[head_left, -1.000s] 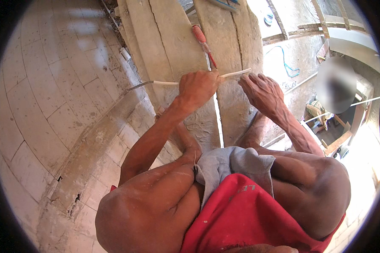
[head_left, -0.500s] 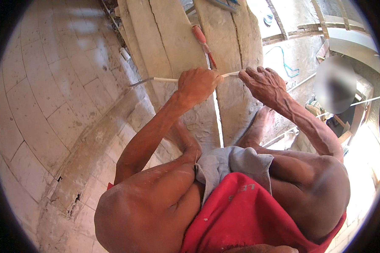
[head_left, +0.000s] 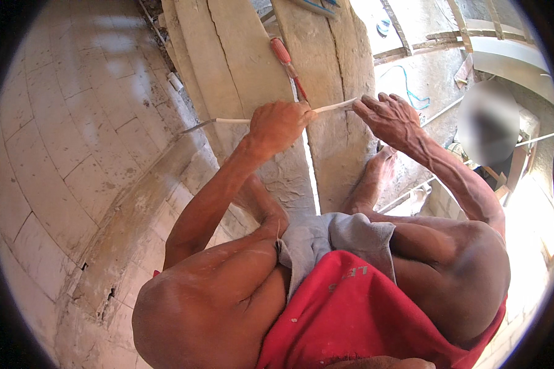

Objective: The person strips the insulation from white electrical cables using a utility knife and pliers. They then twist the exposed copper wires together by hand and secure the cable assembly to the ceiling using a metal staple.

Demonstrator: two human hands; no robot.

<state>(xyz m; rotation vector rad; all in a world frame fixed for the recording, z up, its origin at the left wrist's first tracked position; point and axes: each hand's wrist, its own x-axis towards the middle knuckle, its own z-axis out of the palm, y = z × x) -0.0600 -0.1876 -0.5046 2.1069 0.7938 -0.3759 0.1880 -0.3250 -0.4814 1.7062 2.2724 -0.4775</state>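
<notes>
My left hand [head_left: 278, 126] is closed around a thin white cable-like strip [head_left: 231, 121], which sticks out on both sides of the fist. On the left the strip ends in a flat, dark grey tip. At its other end, the fingertips of my right hand [head_left: 389, 118] pinch it; exactly how they grip is hidden. Just beyond my left hand, a tool with a red ribbed handle and a thin red shaft, like a screwdriver [head_left: 282, 51], lies on the wooden planks [head_left: 234, 67].
My bare feet [head_left: 370, 178] rest on the planks, with a narrow gap between the boards. Tiled flooring [head_left: 61, 141] lies to the left. A blue cord [head_left: 415, 95] lies at right, near a person with a blurred head [head_left: 489, 123]. A blue-edged object [head_left: 314, 6] sits at the top.
My hands are a little farther apart, and more of the white strip shows between them. The view has shifted slightly, so the planks and screwdriver-like tool appear farther left.
</notes>
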